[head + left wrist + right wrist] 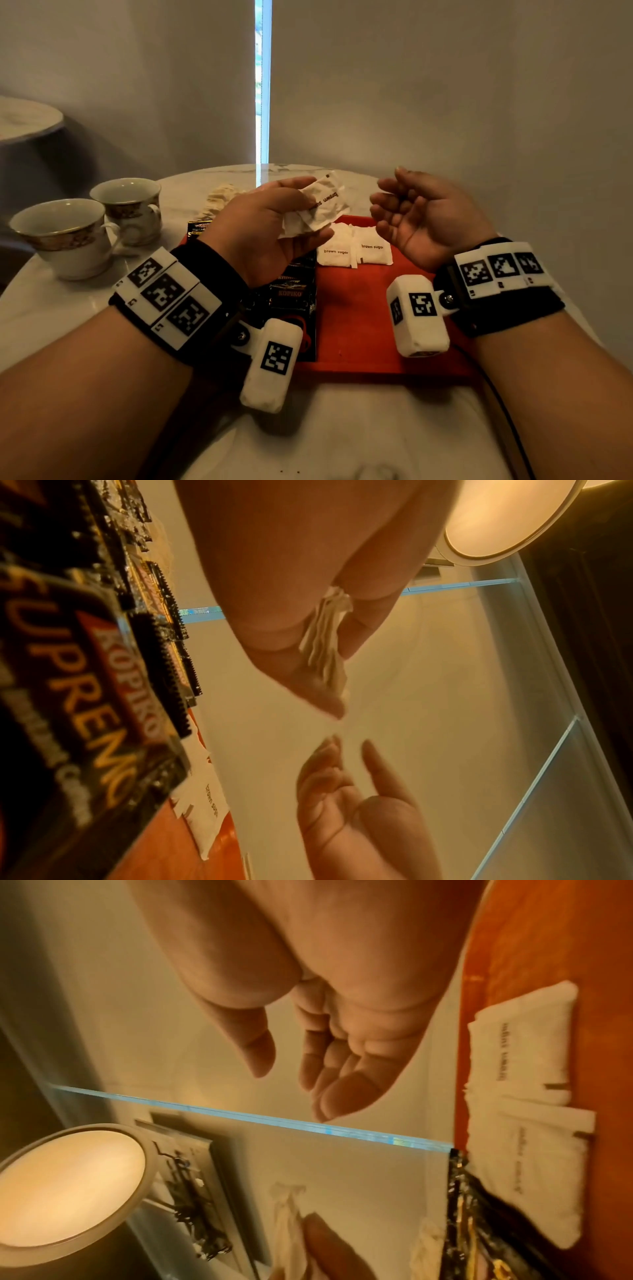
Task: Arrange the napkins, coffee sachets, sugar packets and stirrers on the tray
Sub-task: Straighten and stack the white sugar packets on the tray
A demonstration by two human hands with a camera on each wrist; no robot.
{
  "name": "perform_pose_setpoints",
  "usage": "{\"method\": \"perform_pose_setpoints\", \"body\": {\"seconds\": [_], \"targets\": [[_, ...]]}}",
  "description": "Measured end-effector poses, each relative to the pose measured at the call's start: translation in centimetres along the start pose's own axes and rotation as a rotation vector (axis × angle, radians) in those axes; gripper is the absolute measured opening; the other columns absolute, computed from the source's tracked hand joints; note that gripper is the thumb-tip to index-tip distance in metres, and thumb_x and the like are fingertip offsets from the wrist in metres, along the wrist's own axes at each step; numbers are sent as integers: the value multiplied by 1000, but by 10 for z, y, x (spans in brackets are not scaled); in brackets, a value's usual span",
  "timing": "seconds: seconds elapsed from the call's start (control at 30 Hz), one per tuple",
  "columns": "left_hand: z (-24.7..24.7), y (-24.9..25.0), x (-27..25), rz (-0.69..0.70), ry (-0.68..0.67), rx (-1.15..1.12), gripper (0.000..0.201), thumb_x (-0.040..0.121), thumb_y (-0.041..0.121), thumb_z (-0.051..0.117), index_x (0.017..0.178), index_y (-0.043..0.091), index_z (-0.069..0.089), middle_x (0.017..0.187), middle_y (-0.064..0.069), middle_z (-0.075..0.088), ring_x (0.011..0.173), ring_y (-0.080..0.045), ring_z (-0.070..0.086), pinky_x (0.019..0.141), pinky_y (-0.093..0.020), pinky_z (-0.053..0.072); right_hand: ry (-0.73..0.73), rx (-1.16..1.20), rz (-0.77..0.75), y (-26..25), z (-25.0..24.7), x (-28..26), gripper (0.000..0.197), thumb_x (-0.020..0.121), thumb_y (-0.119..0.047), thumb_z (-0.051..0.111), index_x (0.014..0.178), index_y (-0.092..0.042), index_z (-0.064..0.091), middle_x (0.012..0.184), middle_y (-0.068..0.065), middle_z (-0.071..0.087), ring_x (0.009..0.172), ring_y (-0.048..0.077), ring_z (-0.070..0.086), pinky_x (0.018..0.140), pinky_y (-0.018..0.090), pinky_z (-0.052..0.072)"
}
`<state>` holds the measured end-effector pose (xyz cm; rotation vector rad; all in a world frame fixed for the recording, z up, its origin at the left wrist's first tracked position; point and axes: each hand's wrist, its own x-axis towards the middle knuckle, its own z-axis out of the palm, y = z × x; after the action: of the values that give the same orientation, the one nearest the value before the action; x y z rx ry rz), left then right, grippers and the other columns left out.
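Overhead, "brown sugar" packets (317, 209) in left hand (270, 229), above "KOPIKO" sachets (294, 291).

- A pale marble tabletop (68, 308) is seen.
- A red tray (359, 325) is carried at centre frame.
- Two teacups (65, 236) are set at left.
- Crumpled napkins (219, 198) are placed behind the tray.

"brown sugar" on white sugar packets (354, 251), "KOPIKO SUPREMO" on black coffee sachets (85, 696)

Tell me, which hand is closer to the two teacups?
Left. The left hand, gripping brown sugar packets, hovers just right of the teacups; the right hand hangs empty beyond it, over the red tray.
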<state>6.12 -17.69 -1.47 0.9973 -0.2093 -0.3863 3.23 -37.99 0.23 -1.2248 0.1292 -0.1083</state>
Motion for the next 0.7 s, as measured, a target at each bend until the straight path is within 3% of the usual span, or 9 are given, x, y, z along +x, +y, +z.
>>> {"method": "perform_pose_setpoints", "body": {"seconds": [0.07, 0.2, 0.33, 0.47, 0.57, 0.7], "targets": [[0, 1, -1, 15, -11, 16, 30, 93, -1, 56, 121, 8, 64, 109, -16, 72, 83, -24, 73, 56, -29, 57, -64, -90, 10, 0, 7, -8, 31, 77, -38, 63, 94, -13, 64, 80, 3, 65, 67, 15, 62, 58, 26, 45], [1, 2, -2, 46, -10, 67, 22, 90, 1, 60, 108, 12, 67, 94, -10, 75, 73, -18, 71, 52, -25, 54, -158, -260, 17, 16, 21, -15, 41, 75, -32, 72, 108, -10, 62, 84, 4, 63, 68, 15, 58, 58, 27, 40], [1, 2, -2, 71, 11, 89, 18, 90, 0, 62, 99, 14, 67, 85, -8, 75, 63, -15, 68, 47, -20, 48, -141, -267, -9, 22, 28, -15, 24, 72, -19, 71, 91, -10, 61, 78, 5, 62, 62, 16, 58, 54, 27, 38], [0, 2, -1, 70, 25, 111, 17, 90, 1, 63, 100, 14, 67, 88, -9, 75, 67, -17, 68, 48, -21, 48, -107, -243, -54, 22, 32, -15, 6, 88, -4, 63, 89, -8, 58, 74, 5, 64, 59, 16, 59, 51, 26, 41], [-2, 1, 1, 38, 41, 109, 13, 90, 10, 66, 102, 15, 68, 99, -13, 73, 75, -22, 65, 47, -22, 47, -106, -199, -70, 22, 34, -17, 8, 91, -2, 57, 86, -9, 57, 77, 7, 67, 64, 19, 64, 53, 27, 44], [-4, 1, 3, 6, 63, 95, 19, 90, 23, 69, 108, 16, 68, 108, -11, 65, 71, -18, 61, 45, -20, 42, -69, -83, -108, 22, 33, -13, 9, 92, -2, 50, 94, -9, 55, 91, 15, 68, 74, 25, 67, 57, 30, 51]]}}
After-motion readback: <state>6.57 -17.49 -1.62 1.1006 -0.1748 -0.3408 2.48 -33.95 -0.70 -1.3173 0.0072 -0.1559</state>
